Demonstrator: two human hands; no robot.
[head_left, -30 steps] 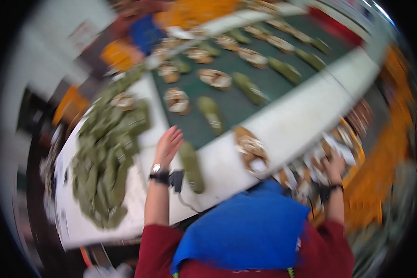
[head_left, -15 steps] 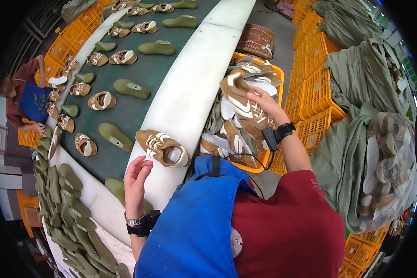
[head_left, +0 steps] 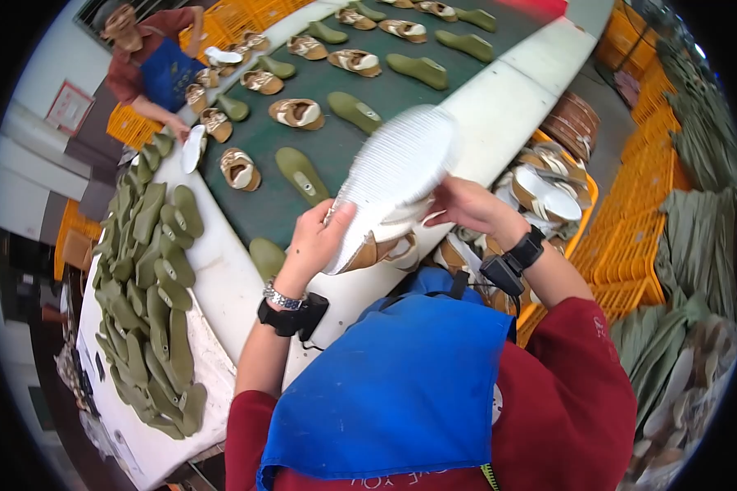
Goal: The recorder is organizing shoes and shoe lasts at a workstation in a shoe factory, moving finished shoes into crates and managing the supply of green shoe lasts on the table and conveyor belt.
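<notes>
A brown and white shoe upper [head_left: 397, 168] is tilted up between my hands, its pale ridged bottom turned towards the table's far side and slightly blurred. My left hand [head_left: 313, 239] grips its near left end, thumb on the white bottom. At its right edge my right hand [head_left: 472, 206] has its fingers curled on the side. Under it, mostly covered, another brown shoe upper [head_left: 400, 250] rests on the table's white border [head_left: 475, 151]. A green shoe last [head_left: 268, 258] is close beyond my left hand.
Pairs of shoe uppers and green lasts [head_left: 301, 174] line the green belt [head_left: 246, 217]. A heap of lasts [head_left: 151, 303] covers the left corner. An orange crate [head_left: 588, 204] of uppers stands at right, before stacked crates [head_left: 630, 245]. A co-worker [head_left: 160, 69] handles a shoe [head_left: 194, 149] across the table.
My right hand has brought the shoe upper from over the crate to above the table, turning its bottom outward. My left hand has taken hold of it. The view has swung left.
</notes>
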